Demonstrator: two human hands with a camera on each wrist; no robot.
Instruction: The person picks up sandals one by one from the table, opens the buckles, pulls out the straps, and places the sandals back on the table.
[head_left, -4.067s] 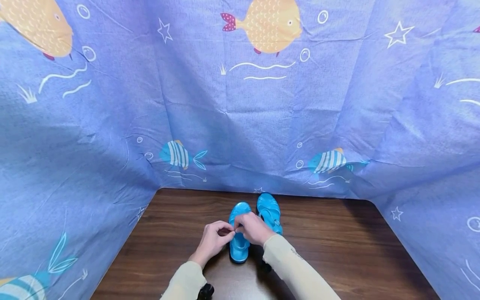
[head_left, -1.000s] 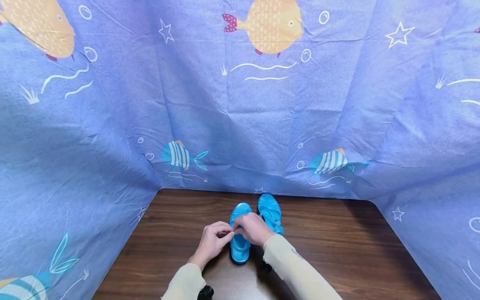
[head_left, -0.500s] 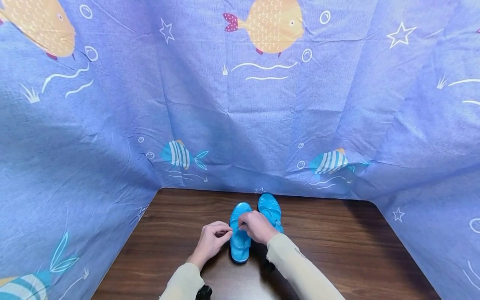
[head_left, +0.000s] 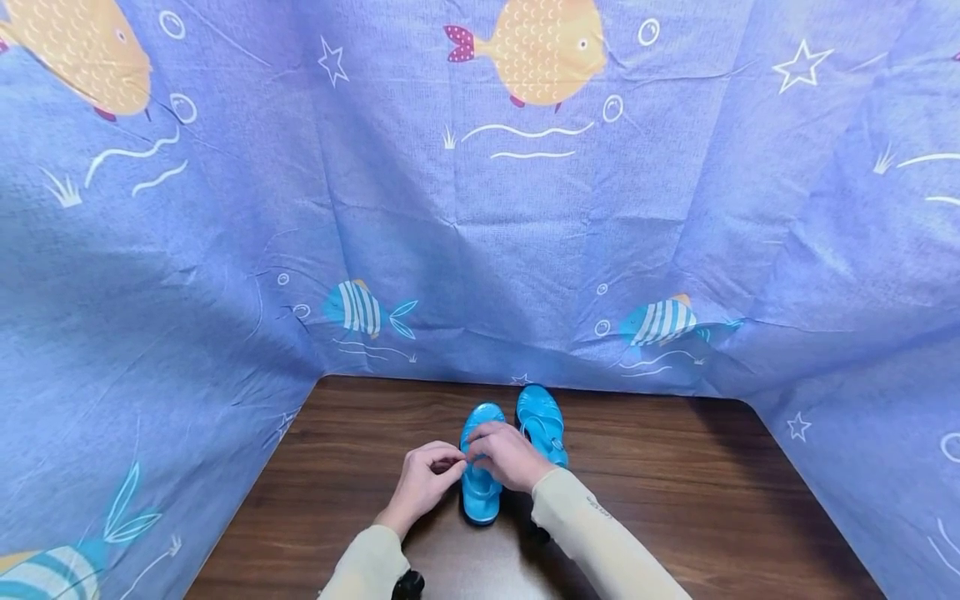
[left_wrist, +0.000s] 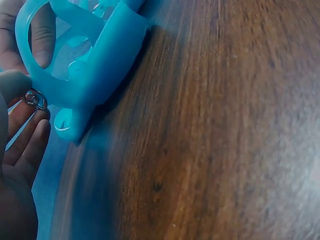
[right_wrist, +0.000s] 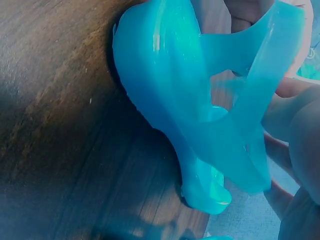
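Note:
A light blue sandal (head_left: 480, 505) stands upright on the brown wooden table, toe pointing away from me. At its left side my left hand (head_left: 424, 483) pinches the small metal buckle (left_wrist: 36, 99) of the ankle strap between thumb and fingers. My right hand (head_left: 512, 457) reaches over the sandal from the right, its bent fingers close to the left fingertips. In the right wrist view its thumb and fingers are at the raised ankle strap (right_wrist: 260, 75), with the fingertips partly hidden behind it. The matching sandal (head_left: 538, 406) stands just to the right, partly covered by the right hand.
The wooden table (head_left: 675, 492) reaches back to a blue curtain (head_left: 517, 217) printed with fish, which hangs at the back and both sides. A black wrist device (head_left: 408, 585) shows below the left sleeve (head_left: 366, 560). The right sleeve (head_left: 592, 525) crosses the table's front.
Half a second ago my right hand was drawn back to the right, apart from the left. Now it is back beside the left fingertips. The left hand and both sandals stay in place.

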